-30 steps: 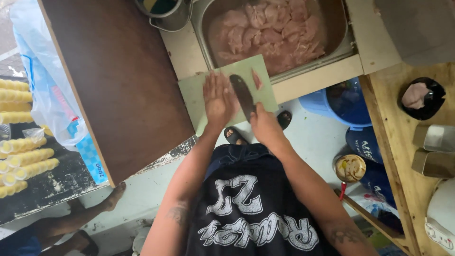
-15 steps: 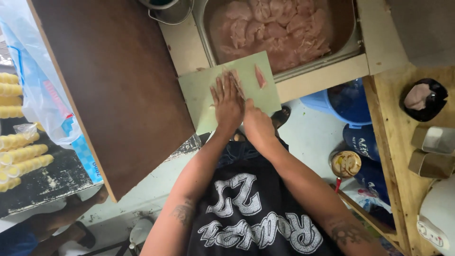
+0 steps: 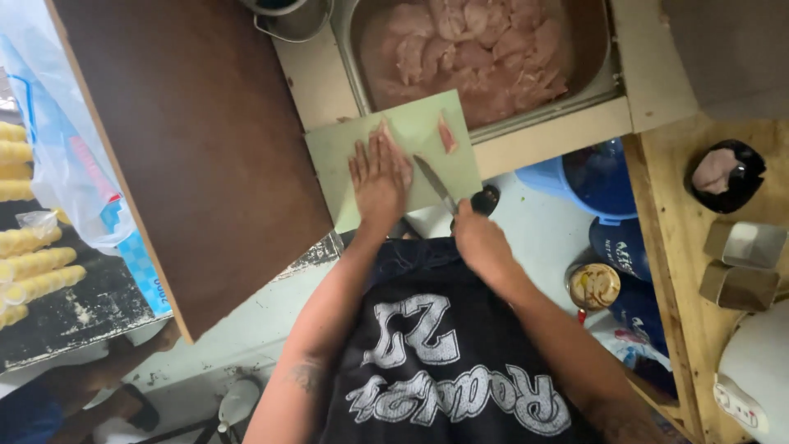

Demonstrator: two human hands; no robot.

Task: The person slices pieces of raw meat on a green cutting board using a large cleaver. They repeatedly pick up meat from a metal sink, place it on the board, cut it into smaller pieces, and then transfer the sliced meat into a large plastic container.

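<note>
My left hand (image 3: 379, 174) lies flat, fingers together, on a piece of raw chicken on the pale green cutting board (image 3: 337, 156). My right hand (image 3: 481, 240) grips the black handle of a knife (image 3: 436, 184), whose blade points toward the meat under my left hand, near the board's front edge. A small strip of raw chicken (image 3: 446, 134) lies on the board's far right. Behind the board a steel tray (image 3: 597, 62) holds several pink chicken pieces.
A dark brown wooden board (image 3: 197, 140) leans at the left. A plastic bag (image 3: 62, 164) and rows of yellow rolls (image 3: 29, 263) lie far left. Right: a wooden shelf (image 3: 682, 271) with a black bowl of meat (image 3: 723, 174), metal tins (image 3: 744, 263), blue buckets (image 3: 592, 177) below.
My right hand has drawn back from beside the left hand toward my body, and the knife blade now shows to the right of my left hand, which stays pressed on the meat.
</note>
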